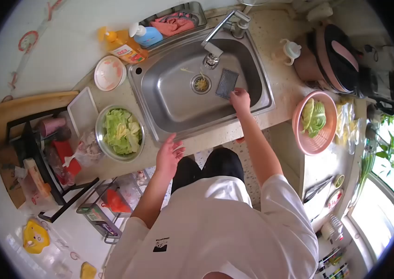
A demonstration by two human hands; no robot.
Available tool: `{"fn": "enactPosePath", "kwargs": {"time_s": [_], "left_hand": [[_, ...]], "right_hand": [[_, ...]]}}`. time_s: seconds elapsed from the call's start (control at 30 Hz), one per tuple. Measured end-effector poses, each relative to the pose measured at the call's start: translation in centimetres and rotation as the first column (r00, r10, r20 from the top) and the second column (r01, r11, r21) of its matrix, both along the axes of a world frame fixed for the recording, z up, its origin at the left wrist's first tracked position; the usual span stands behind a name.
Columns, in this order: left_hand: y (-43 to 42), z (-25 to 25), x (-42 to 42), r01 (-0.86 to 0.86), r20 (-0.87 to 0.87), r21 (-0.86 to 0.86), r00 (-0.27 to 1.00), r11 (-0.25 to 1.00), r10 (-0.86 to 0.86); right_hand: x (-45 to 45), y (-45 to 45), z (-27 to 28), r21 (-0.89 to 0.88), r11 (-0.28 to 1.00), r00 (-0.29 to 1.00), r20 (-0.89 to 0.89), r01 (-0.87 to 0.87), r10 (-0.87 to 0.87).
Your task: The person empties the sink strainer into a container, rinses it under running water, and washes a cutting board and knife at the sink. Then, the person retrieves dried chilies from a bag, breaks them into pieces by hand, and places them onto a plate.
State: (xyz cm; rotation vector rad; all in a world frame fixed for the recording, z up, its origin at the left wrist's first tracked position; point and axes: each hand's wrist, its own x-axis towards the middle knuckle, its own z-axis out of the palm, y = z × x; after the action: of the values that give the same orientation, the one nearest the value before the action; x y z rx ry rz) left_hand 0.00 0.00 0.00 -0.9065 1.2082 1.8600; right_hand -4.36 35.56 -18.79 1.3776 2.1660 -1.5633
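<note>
My right hand [240, 100] pinches the lower corner of a dark grey mesh scrubbing cloth [227, 83] inside the steel sink [166, 95]. The cloth lies right of the drain [201, 84], where yellowish food scraps have gathered; a few pale shreds lie on the basin floor. My left hand [170, 156] hangs in front of the counter edge, fingers apart and holding nothing. Left of it stands a bowl [99, 135] filled with torn lettuce leaves [121, 132]. The faucet [214, 49] reaches over the basin; whether water runs is hard to tell.
A pink basket [302, 145] with a cabbage-like vegetable [314, 116] stands right, below a rice cooker [329, 58]. Soap bottles [129, 45], a pink cloth [173, 24] and a white bowl [110, 73] border the sink. A black rack [38, 162] stands left.
</note>
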Motion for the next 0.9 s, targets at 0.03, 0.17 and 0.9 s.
{"fn": "enactPosePath", "kwargs": {"time_s": [0.03, 0.17, 0.9], "left_hand": [[0.5, 0.4, -0.3, 0.020, -0.019, 0.000, 1.000, 1.000, -0.020], [5.2, -1.7, 0.2, 0.045, 0.008, 0.018, 0.999, 0.999, -0.045], [17.4, -13.0, -15.8, -0.223, -0.290, -0.203, 0.944, 0.954, 0.159]], "right_hand": [[-1.9, -0.4, -2.0, 0.039, 0.999, 0.998, 0.060, 0.017, -0.019], [-4.0, 2.5, -7.1, 0.228, 0.970, 0.897, 0.441, -0.088, -0.022], [-4.6, -11.2, 6.7, 0.393, 0.884, 0.860, -0.326, -0.255, 0.393]]}}
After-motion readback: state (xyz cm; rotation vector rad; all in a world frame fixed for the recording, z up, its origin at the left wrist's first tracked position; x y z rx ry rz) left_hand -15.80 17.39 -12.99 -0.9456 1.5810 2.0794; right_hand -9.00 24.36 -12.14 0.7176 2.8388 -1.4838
